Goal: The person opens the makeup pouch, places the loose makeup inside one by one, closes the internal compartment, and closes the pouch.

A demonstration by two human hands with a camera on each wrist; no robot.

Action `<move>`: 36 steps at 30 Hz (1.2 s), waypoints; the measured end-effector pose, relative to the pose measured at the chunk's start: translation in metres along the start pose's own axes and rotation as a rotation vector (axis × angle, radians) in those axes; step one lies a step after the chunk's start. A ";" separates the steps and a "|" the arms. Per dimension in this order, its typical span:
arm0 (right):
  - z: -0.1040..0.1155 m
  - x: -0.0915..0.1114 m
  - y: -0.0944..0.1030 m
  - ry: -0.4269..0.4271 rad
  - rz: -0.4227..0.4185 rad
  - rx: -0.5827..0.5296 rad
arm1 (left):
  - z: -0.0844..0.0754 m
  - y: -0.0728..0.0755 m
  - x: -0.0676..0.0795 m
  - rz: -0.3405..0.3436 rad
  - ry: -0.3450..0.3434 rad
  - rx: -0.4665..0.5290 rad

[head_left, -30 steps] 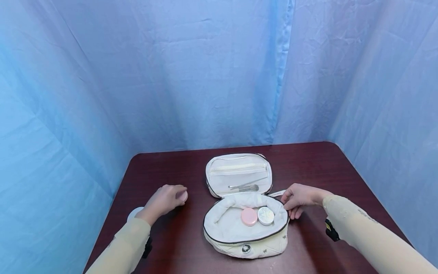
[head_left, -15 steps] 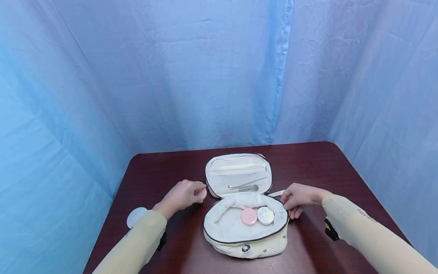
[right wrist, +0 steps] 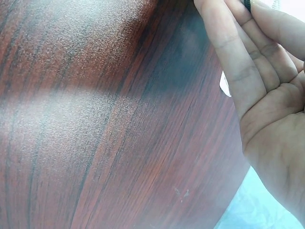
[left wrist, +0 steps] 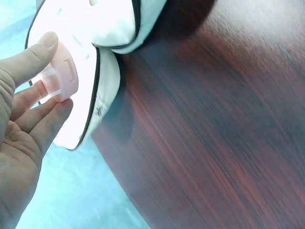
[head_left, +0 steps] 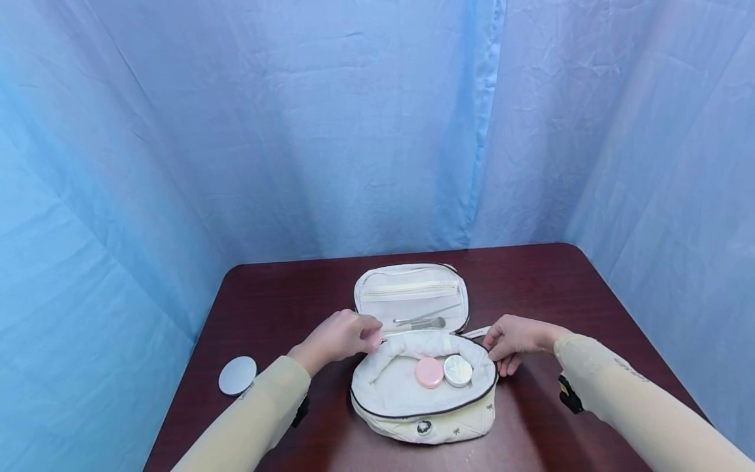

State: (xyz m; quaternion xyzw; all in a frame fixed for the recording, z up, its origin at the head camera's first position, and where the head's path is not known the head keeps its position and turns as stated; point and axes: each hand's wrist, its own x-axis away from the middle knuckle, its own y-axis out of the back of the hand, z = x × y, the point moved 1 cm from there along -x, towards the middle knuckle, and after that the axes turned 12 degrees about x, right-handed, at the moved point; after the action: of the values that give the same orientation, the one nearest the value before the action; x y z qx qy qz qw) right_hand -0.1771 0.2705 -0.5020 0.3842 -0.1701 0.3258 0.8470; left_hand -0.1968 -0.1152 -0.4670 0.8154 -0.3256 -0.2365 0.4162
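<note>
My left hand (head_left: 339,335) pinches a small round pink compact (left wrist: 69,76) between thumb and fingertips; a clasp shows on its side in the left wrist view. The hand hovers at the left rear rim of a white quilted makeup bag (head_left: 407,429), which lies unzipped with its lid (head_left: 383,278) folded back. Inside the bag sit a pink round case (head_left: 428,372) and, beside it, a silver-topped round case (head_left: 457,371). At the opposite side, my right hand (head_left: 518,341) pinches the bag's dark-edged rim between thumb and fingers.
A round silver-white disc (head_left: 238,375) lies on the dark red wooden table (head_left: 283,295) at the left. Makeup brushes (head_left: 430,323) are in the lid's clear pocket. A white strap (head_left: 476,332) sticks out near the right hand. Blue curtains (head_left: 377,131) surround the table.
My left hand has carried the pink compact rightward from the table's left side to the bag's rim, uncovering the silver-white disc. The right hand stays at the rim.
</note>
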 end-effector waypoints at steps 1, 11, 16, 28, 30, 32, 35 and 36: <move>0.000 0.000 0.000 -0.001 0.000 -0.001 | -0.002 -0.001 -0.002 0.007 -0.009 -0.004; 0.004 0.001 0.000 -0.001 -0.002 -0.005 | -0.019 -0.013 -0.015 0.069 -0.084 -0.005; 0.005 0.002 0.000 0.000 -0.001 -0.003 | -0.026 -0.020 -0.021 0.122 -0.104 -0.032; 0.000 -0.003 -0.001 -0.008 -0.001 0.006 | -0.032 -0.042 -0.028 0.212 -0.106 -0.072; 0.000 -0.003 -0.001 -0.005 -0.001 0.005 | -0.033 -0.045 -0.029 0.214 -0.120 -0.091; 0.000 -0.003 -0.001 -0.002 0.000 0.007 | -0.034 -0.048 -0.030 0.213 -0.139 -0.111; 0.000 -0.002 -0.001 0.001 0.000 0.008 | -0.035 -0.052 -0.030 0.213 -0.161 -0.144; 0.000 -0.002 -0.001 0.002 -0.001 0.010 | -0.035 -0.053 -0.030 0.213 -0.166 -0.152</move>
State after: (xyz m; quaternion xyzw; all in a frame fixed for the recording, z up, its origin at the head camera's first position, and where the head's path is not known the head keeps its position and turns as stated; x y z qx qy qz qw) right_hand -0.1776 0.2686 -0.5037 0.3882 -0.1674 0.3268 0.8452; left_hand -0.1763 -0.0511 -0.4888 0.7201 -0.4248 -0.2815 0.4709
